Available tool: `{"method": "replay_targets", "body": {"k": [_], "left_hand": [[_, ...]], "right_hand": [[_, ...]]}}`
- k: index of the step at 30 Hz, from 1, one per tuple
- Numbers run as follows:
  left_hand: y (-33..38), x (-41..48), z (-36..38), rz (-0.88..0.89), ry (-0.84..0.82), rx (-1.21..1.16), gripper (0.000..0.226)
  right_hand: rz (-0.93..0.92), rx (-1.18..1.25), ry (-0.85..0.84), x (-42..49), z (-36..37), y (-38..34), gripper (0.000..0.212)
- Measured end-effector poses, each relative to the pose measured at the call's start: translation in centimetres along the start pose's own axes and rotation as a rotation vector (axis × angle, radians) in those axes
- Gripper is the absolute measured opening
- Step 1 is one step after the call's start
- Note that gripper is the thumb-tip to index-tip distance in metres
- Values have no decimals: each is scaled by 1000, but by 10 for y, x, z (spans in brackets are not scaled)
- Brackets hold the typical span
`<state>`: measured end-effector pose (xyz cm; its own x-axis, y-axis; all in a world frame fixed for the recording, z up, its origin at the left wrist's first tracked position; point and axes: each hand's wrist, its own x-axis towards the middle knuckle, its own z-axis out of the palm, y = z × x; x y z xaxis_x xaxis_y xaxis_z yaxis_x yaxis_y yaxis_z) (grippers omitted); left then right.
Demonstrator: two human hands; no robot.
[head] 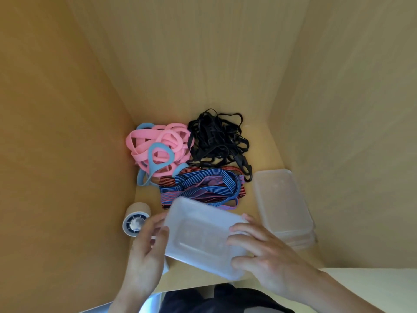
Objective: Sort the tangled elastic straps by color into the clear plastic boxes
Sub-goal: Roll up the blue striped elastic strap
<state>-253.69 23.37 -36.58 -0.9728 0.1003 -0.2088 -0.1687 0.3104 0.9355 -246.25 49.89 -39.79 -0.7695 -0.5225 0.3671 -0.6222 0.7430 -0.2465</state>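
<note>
A clear plastic box (198,236) is held tilted above the near edge of the wooden surface. My left hand (146,249) grips its left side and my right hand (266,251) grips its right side. Beyond it lies a tangle of elastic straps: pink straps (158,143) with light blue straps (155,161) looped through them at the back left, black straps (216,141) with buckles at the back middle, and blue and red striped straps (200,186) just behind the box.
A stack of clear plastic boxes (284,206) stands on the right. A beige roll with a white core (135,219) lies at the left, beside my left hand. Wooden walls (67,132) close in the left, back and right.
</note>
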Motion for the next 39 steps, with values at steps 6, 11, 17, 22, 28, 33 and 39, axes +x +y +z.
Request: {"method": "replay_targets", "body": {"k": [6,11,17,22,28,33,39], "left_hand": [[-25,-2,-2,2,-45,182,74],[-31,-8,-4,17,-187,347,84],[-31,-11,-6,37,-232,383,82],[-29,-8,-8,49,-232,372,78],[-29,-10,-12,88,-187,448,77],[-26,-6,-12,192,-81,507,61],[-11,14,-6,299,50,526,37]], "right_hand": [[155,-55,-38,-6,8,14,31],[268,70,-96,-6,9,20,39],[319,123,-135,-7,16,17,48],[366,206,-95,-4,16,13,65],[401,266,-8,4,16,11,63],[479,345,127,17,11,12,50],[577,320,271,47,-1,26,35]]}}
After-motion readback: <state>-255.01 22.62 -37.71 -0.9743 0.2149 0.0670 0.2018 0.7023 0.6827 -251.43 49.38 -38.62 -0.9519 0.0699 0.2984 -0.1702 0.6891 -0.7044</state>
